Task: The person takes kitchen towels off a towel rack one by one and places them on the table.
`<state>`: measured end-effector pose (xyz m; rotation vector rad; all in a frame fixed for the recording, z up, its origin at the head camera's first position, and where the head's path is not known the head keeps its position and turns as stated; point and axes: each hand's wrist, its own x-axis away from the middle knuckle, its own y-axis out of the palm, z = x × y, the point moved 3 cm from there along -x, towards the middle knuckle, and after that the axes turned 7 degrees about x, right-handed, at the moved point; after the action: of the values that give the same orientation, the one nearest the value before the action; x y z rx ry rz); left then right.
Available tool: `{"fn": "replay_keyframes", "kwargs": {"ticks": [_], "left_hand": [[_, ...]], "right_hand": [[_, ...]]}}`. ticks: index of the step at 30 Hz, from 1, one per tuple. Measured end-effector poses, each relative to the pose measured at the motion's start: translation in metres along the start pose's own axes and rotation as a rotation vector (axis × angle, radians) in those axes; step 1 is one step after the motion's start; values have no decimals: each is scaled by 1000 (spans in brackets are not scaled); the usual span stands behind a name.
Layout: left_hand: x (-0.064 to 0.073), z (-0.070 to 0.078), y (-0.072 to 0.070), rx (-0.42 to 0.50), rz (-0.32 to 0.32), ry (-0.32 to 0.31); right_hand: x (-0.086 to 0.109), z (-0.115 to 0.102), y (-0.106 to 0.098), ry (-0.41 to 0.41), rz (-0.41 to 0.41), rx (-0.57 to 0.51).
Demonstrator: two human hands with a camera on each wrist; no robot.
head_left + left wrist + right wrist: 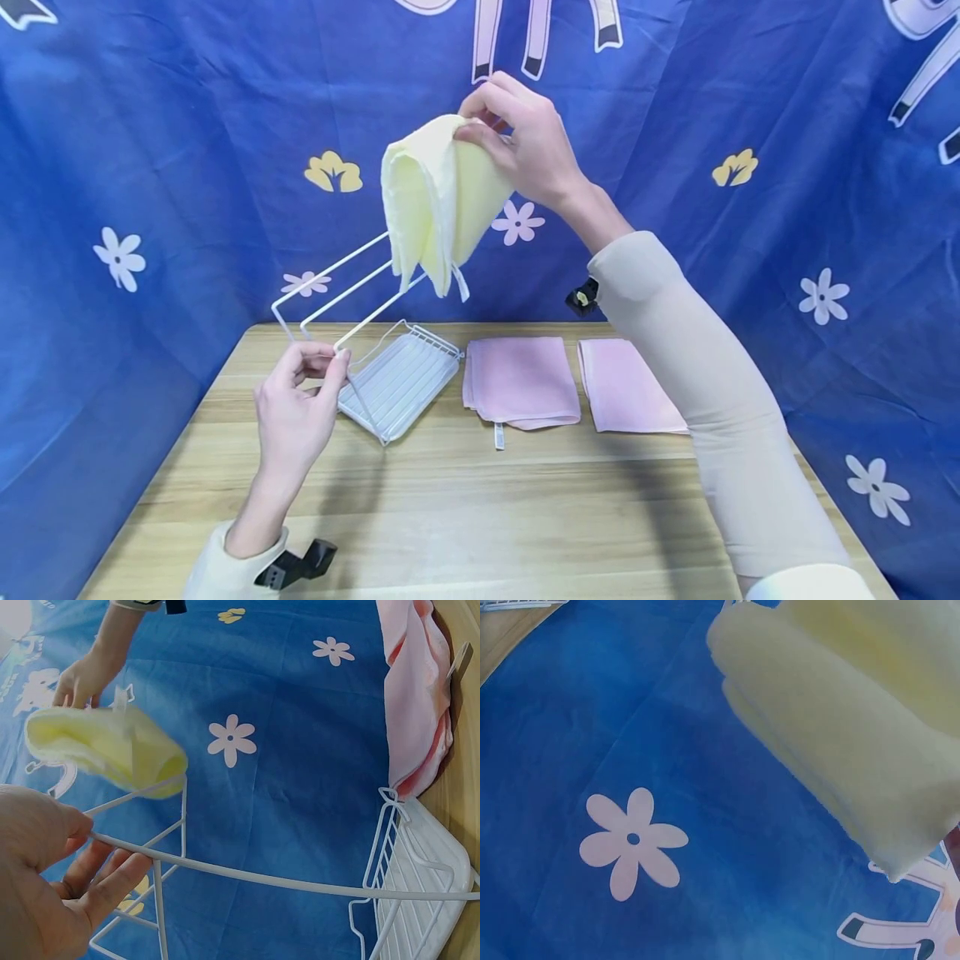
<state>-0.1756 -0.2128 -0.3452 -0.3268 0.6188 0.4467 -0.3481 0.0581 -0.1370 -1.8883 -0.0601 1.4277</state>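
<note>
My left hand [296, 408] pinches the near corner of a white wire rack [380, 312] between thumb and fingers. Three parallel bars of the rack slant up and away to the right. High above the table, my right hand [528, 137] grips the top of a folded yellow towel [480, 192]. It hangs in a loop with a small white tag at its lower edge, overlapping the far ends of the bars and hiding them in the head view. In the left wrist view the yellow towel [142, 750] is right at a bar's tip. The right wrist view shows towel [840, 742] but little of the hand.
The rack's slatted white tray [405, 383] is on the wooden table [465, 517]. To its right lie two folded pink towels, one [525, 375] with a tag and another [633, 383] partly behind my right sleeve. A blue patterned curtain [225, 167] surrounds the table.
</note>
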Motion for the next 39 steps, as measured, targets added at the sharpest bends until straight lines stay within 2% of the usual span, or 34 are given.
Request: {"fn": "replay_keyframes", "kwargs": {"ticks": [5,18,25,34,39], "left_hand": [[1,1,-2,-6,7,-2],[1,-1,-1,-9,4,-10],[0,-2,-1,-11,5,-17],[0,-2,-1,-3,-2,-20],[0,0,-2,5,-2,-10]], "right_hand": [[10,3,-6,16,12,-11],[47,5,-19,-4,61,-1],[68,1,-24,-12,41,17],[102,-4,-30,-58,11,106],[123,-9,-33,-39,-26,133]]}}
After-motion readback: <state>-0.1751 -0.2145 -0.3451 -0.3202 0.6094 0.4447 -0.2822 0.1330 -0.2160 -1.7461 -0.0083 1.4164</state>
